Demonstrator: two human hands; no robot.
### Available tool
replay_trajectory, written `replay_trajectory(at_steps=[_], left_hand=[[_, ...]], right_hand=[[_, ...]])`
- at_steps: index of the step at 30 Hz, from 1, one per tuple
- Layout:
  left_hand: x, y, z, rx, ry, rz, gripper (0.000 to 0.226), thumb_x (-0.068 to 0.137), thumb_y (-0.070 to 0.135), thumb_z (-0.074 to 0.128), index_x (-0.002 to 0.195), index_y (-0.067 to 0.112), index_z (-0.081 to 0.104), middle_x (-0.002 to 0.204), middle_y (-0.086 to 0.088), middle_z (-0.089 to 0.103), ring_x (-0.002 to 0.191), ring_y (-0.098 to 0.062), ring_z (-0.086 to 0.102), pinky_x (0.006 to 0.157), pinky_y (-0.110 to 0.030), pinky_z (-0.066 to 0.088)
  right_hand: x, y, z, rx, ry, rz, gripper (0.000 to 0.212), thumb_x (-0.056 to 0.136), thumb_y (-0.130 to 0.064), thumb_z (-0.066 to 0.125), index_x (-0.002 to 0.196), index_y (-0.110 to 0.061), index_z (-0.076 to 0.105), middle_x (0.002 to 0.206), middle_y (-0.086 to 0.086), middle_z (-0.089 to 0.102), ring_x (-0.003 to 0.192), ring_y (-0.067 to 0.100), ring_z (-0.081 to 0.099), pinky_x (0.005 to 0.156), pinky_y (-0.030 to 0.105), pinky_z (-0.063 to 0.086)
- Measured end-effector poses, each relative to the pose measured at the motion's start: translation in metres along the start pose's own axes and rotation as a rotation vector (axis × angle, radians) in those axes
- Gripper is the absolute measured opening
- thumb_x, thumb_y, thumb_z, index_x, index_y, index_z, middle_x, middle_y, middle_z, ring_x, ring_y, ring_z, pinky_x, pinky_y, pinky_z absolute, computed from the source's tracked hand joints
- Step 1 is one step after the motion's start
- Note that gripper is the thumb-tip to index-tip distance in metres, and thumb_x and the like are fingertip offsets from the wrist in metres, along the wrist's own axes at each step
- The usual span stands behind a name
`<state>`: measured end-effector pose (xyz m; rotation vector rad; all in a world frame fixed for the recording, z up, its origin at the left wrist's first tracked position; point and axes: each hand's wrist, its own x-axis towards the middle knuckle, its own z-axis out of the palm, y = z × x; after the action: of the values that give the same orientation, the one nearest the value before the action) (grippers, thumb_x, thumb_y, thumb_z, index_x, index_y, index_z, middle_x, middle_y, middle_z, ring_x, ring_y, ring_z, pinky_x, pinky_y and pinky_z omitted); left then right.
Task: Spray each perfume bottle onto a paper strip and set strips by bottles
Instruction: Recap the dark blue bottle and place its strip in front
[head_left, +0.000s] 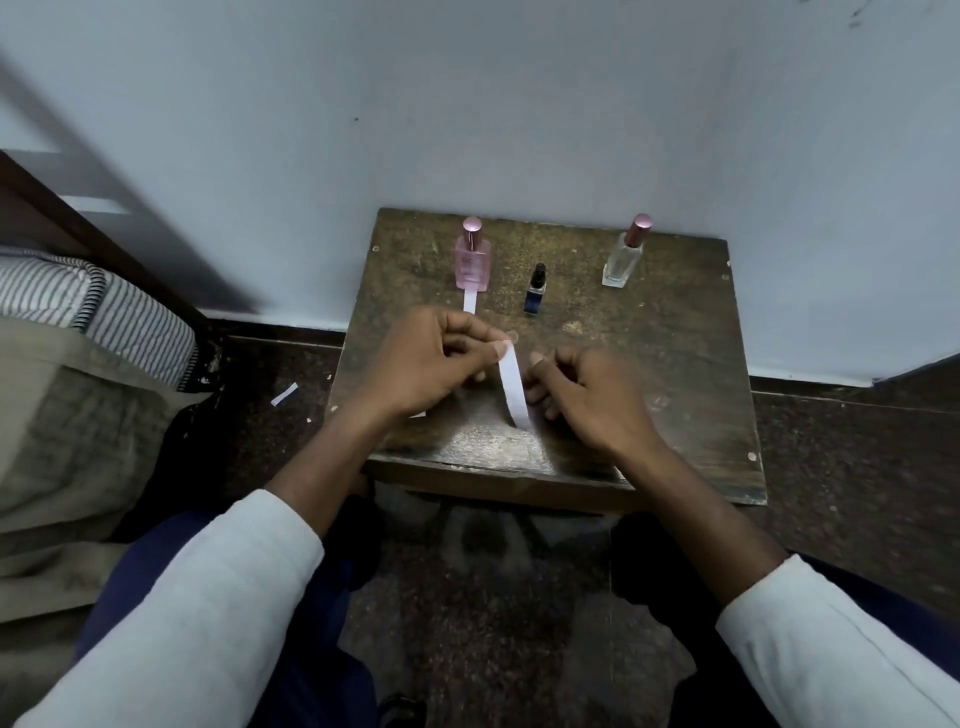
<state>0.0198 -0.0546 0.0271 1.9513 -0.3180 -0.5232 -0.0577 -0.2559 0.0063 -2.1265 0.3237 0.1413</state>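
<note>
Three perfume bottles stand at the back of a small wooden table (675, 364): a pink bottle (472, 262) on the left, a small dark blue bottle (535, 291) in the middle, a clear bottle (625, 254) with a pink cap on the right. A white paper strip (469, 301) lies just in front of the pink bottle. My left hand (431, 364) pinches the top end of another white strip (513, 387), which hangs down over the table. My right hand (587, 400) hovers just right of that strip with curled fingers; its motion blur hides whether it touches the paper.
The table stands against a pale wall (519, 130). A scrap of white paper (284, 394) lies on the dark floor to the left. A bed with a striped mattress (93, 312) and beige cover fills the left side. My knees are under the table's front edge.
</note>
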Motion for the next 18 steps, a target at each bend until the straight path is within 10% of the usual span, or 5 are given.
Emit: replay_trajectory(at_steps=[8, 15, 18], left_hand=[[-0.019, 0.024, 0.004, -0.072, 0.059, 0.050, 0.009, 0.103, 0.029, 0.073, 0.106, 0.020, 0.075, 0.081, 0.004, 0.081, 0.067, -0.009, 0.073, 0.058, -0.024, 0.053], [-0.069, 0.085, -0.014, -0.785, -0.087, 0.122, 0.013, 0.100, 0.021, 0.070, 0.088, 0.024, 0.076, 0.076, 0.002, 0.076, 0.052, -0.005, 0.062, 0.043, -0.016, 0.041], [-0.071, 0.062, -0.008, -0.119, 0.216, 0.084, 0.002, 0.096, 0.027, 0.080, 0.098, 0.027, 0.080, 0.089, 0.012, 0.082, 0.065, -0.003, 0.073, 0.060, -0.024, 0.060]], right_hand=[[-0.006, -0.006, -0.011, -0.067, -0.058, 0.027, 0.025, 0.108, -0.025, 0.056, 0.090, -0.018, 0.070, 0.074, -0.008, 0.078, 0.058, 0.009, 0.072, 0.056, 0.017, 0.048], [-0.050, -0.028, -0.039, 0.017, 0.019, 0.083, 0.025, 0.108, -0.029, 0.057, 0.094, -0.015, 0.072, 0.081, -0.003, 0.079, 0.065, 0.012, 0.074, 0.057, 0.023, 0.057], [-0.067, -0.031, -0.035, 0.130, 0.040, 0.127, 0.024, 0.109, -0.027, 0.057, 0.098, -0.012, 0.072, 0.084, 0.004, 0.079, 0.063, 0.012, 0.072, 0.053, 0.019, 0.054]])
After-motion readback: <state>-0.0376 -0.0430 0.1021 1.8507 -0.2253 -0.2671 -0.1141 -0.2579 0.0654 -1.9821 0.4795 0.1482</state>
